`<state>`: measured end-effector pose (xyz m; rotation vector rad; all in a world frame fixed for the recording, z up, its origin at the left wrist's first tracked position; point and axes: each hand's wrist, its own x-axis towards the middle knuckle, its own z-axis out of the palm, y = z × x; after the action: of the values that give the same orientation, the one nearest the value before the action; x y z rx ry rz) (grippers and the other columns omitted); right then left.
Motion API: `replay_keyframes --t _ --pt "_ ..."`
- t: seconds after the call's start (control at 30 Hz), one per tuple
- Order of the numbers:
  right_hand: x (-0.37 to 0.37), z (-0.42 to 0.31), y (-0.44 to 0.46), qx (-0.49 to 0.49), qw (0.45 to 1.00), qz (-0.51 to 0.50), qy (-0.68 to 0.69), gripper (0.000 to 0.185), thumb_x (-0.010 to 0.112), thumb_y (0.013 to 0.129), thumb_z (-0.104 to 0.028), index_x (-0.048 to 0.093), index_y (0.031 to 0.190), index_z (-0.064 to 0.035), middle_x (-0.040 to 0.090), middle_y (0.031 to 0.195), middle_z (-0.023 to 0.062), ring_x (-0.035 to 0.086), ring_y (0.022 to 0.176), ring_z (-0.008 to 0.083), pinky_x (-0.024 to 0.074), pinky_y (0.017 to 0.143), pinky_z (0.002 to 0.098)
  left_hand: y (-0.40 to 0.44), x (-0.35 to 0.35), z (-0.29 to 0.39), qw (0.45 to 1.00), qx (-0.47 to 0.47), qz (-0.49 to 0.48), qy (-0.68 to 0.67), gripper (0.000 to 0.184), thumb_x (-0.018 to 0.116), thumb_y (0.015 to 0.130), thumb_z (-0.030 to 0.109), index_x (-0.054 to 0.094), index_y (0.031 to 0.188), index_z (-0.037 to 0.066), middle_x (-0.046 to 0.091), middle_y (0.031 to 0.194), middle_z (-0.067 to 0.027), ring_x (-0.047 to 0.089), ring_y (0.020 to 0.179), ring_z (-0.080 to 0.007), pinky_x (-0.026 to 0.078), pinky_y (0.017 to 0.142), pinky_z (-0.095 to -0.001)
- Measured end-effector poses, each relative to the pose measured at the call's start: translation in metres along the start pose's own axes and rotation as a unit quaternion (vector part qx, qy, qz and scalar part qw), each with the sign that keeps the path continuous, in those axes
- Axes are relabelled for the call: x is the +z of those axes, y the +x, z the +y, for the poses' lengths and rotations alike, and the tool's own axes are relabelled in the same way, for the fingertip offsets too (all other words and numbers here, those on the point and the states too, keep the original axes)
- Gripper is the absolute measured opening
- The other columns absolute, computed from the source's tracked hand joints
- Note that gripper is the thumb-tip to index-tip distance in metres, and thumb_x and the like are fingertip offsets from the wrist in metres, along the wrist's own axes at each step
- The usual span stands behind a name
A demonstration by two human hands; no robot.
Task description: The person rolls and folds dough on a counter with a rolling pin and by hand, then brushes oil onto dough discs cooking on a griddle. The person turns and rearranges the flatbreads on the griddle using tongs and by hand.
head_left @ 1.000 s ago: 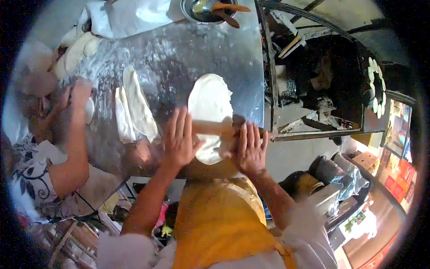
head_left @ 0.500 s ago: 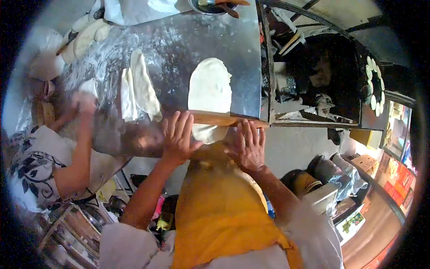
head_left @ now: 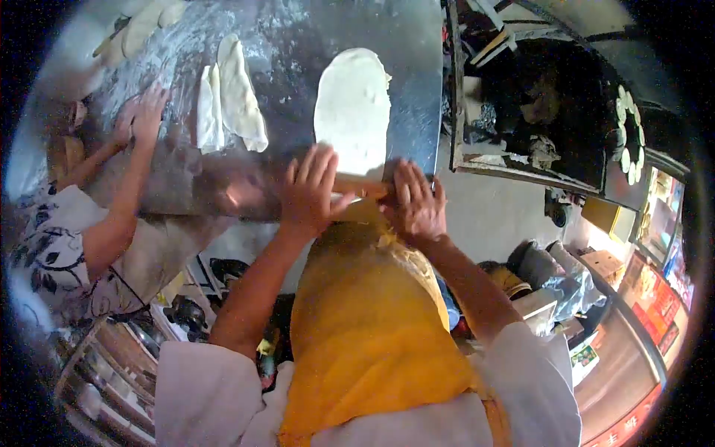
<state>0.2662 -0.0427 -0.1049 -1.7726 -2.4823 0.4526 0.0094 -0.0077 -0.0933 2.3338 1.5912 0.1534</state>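
Note:
A wooden rolling pin (head_left: 361, 186) lies across the near end of a long oval sheet of dough (head_left: 352, 112). My left hand (head_left: 311, 190) rests on the pin's left part, fingers stretched out and pointing away from me. On its right part lies my right hand (head_left: 415, 201), palm down with the fingers extended. The dough is flat and pale, with a slightly ragged right edge. Its nearest end is mostly hidden by the pin. Left of the sheet are a long folded piece of dough (head_left: 242, 97) and a narrower one (head_left: 211, 112).
At the left, a co-worker's hands (head_left: 141, 115) press on the floured metal table (head_left: 287, 56). More dough (head_left: 145, 30) lies at the far left corner. A dark, open-topped metal frame (head_left: 532, 171) stands to the right, with a ring of small dough pieces (head_left: 622, 134) beyond.
My hands and the rolling pin have come closer to my body, toward the sheet's near end. The view has shifted, so the table sits higher. The co-worker's hands now lie flatter.

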Motion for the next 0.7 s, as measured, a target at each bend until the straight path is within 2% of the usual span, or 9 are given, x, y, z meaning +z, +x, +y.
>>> replay_keyframes --t 0.07,0.13,0.23,0.37,0.43,0.47,0.53,0.57,0.7 --pt "0.009 -0.002 -0.025 -0.03 0.999 -0.035 -0.016 0.073 0.056 0.093 -0.049 0.04 0.15 -0.0079 0.034 0.161 0.0104 0.036 0.146 0.0244 0.0295 0.11 0.0577 -0.036 0.007 0.003 0.996 0.044 0.058 0.053 0.075 0.054 0.091 0.062 0.052 0.142 0.007 0.049 0.149 -0.0084 0.041 0.141 -0.0279 0.032 0.11 -0.0544" --pt "0.008 -0.007 -0.032 -0.042 0.997 -0.02 -0.056 0.073 0.059 0.09 -0.051 0.043 0.147 -0.0078 0.034 0.161 0.0105 0.035 0.146 0.0245 0.0323 0.107 0.0575 -0.048 0.015 0.007 0.994 0.044 0.075 0.061 0.072 0.047 0.095 0.062 0.052 0.142 0.008 0.048 0.15 -0.0078 0.04 0.141 -0.0275 0.032 0.11 -0.054" --pt "-0.013 -0.014 -0.03 -0.048 0.998 0.007 -0.045 0.05 0.058 0.094 -0.028 0.047 0.138 -0.0084 0.047 0.149 0.012 0.05 0.131 0.0271 0.0435 0.092 0.0501 -0.061 0.018 0.004 0.989 0.065 0.075 0.113 0.071 0.05 0.094 0.063 0.052 0.141 0.009 0.045 0.152 -0.0085 0.038 0.141 -0.0294 0.03 0.111 -0.0559" --pt "-0.034 -0.003 -0.032 -0.047 0.998 -0.048 0.02 0.033 0.06 0.093 -0.032 0.057 0.119 -0.0126 0.061 0.129 0.0106 0.059 0.117 0.0279 0.0509 0.084 0.0459 -0.087 0.011 -0.007 0.988 0.143 0.035 0.053 0.067 0.058 0.09 0.057 0.053 0.138 0.01 0.039 0.154 -0.0093 0.037 0.141 -0.0331 0.03 0.111 -0.0605" --pt "-0.033 0.01 -0.039 0.091 0.969 -0.211 0.087 0.046 0.064 0.09 -0.042 0.057 0.126 -0.0135 0.065 0.116 0.0156 0.065 0.104 0.0319 0.0547 0.083 0.0446 -0.087 -0.005 -0.008 0.986 0.163 -0.026 0.023 0.058 0.066 0.086 0.043 0.057 0.131 0.008 0.044 0.148 -0.0113 0.04 0.137 -0.0336 0.035 0.108 -0.0591" --pt "-0.023 0.023 -0.051 0.049 0.982 -0.058 0.175 0.036 0.064 0.093 -0.036 0.057 0.118 -0.012 0.067 0.103 0.0176 0.068 0.081 0.0389 0.0555 0.066 0.0457 -0.077 -0.011 -0.009 0.985 0.166 -0.031 0.023 0.058 0.066 0.086 0.043 0.057 0.131 0.008 0.044 0.148 -0.0113 0.04 0.137 -0.0336 0.035 0.108 -0.0591" --pt "-0.042 0.019 -0.054 0.198 0.944 0.022 0.262 0.024 0.07 0.088 -0.02 0.058 0.104 -0.0075 0.07 0.094 0.0152 0.069 0.085 0.035 0.0545 0.07 0.046 -0.054 -0.018 -0.005 0.984 0.178 0.01 -0.001 0.047 0.068 0.083 0.035 0.063 0.121 0.008 0.05 0.14 -0.0119 0.042 0.135 -0.0335 0.038 0.107 -0.055" --pt "-0.044 0.019 -0.057 0.2 0.944 0.019 0.261 0.024 0.07 0.088 -0.02 0.058 0.104 -0.0075 0.07 0.094 0.0152 0.069 0.085 0.035 0.0545 0.07 0.046 -0.042 -0.018 -0.003 0.98 0.198 0.027 -0.022 0.034 0.069 0.08 0.028 0.065 0.108 0.008 0.056 0.128 -0.0105 0.047 0.128 -0.0324 0.041 0.106 -0.0514" --pt "-0.023 0.028 -0.081 0.252 0.918 0.058 0.301 0.024 0.069 0.092 -0.021 0.053 0.102 -0.0056 0.066 0.084 0.0214 0.066 0.078 0.0433 0.0517 0.065 0.05 -0.016 -0.012 -0.012 0.955 0.296 0.005 0.011 0.024 0.069 0.08 0.017 0.062 0.099 0.005 0.059 0.113 -0.0103 0.055 0.112 -0.0312 0.043 0.1 -0.048"
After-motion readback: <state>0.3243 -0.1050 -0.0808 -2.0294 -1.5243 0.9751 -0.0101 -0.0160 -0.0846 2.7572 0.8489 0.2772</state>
